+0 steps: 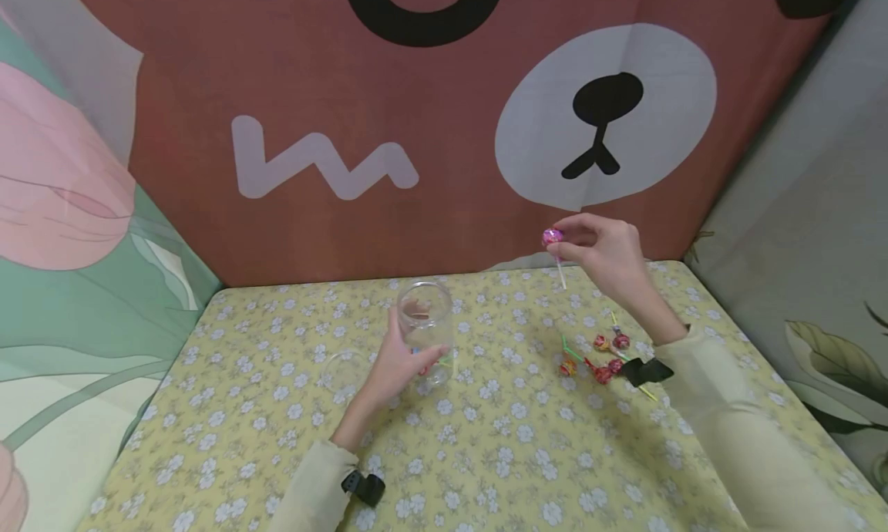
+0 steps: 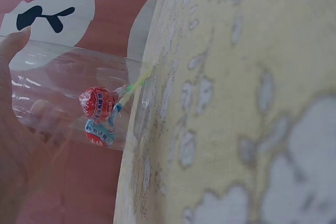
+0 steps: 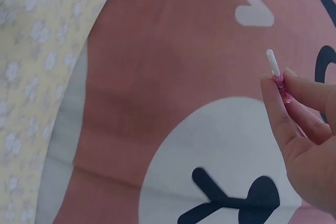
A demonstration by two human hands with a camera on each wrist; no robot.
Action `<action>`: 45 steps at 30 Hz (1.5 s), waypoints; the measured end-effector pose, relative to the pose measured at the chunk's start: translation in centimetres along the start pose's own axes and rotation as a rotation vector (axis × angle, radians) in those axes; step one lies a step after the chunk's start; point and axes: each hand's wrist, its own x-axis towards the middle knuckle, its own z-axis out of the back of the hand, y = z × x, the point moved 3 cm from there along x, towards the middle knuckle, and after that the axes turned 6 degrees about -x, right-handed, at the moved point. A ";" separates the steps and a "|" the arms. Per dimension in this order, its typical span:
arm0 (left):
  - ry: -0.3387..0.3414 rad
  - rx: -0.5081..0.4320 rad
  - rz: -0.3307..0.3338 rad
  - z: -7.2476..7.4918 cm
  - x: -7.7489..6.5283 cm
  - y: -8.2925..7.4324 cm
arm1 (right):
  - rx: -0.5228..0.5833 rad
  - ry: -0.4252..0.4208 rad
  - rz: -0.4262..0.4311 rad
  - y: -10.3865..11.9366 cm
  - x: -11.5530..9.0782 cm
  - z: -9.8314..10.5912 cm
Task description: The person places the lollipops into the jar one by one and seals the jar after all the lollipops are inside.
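My left hand (image 1: 401, 366) grips a clear plastic jar (image 1: 433, 333) that stands upright on the table with its mouth uncovered. Through its wall, the left wrist view shows a red lollipop (image 2: 96, 103) and a light-blue and red lollipop (image 2: 100, 132), sticks toward the base. Raised above the far part of the table, my right hand (image 1: 607, 254) pinches a pink-purple lollipop (image 1: 553, 237) by its wrapped head between thumb and fingers. Its white stick (image 1: 561, 274) points down. In the right wrist view the fingers hide most of the lollipop's head.
Several wrapped lollipops (image 1: 602, 372) lie in a loose group beneath the right forearm. A clear round lid (image 1: 344, 372) lies left of the jar. The table has a yellow floral cloth (image 1: 499, 455); behind it hangs a brown bear-print curtain (image 1: 312, 239).
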 end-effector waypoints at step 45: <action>0.037 -0.063 0.013 -0.7 0.4 0.5 | 0.419 -0.004 0.299 9.6 -1.0 -8.8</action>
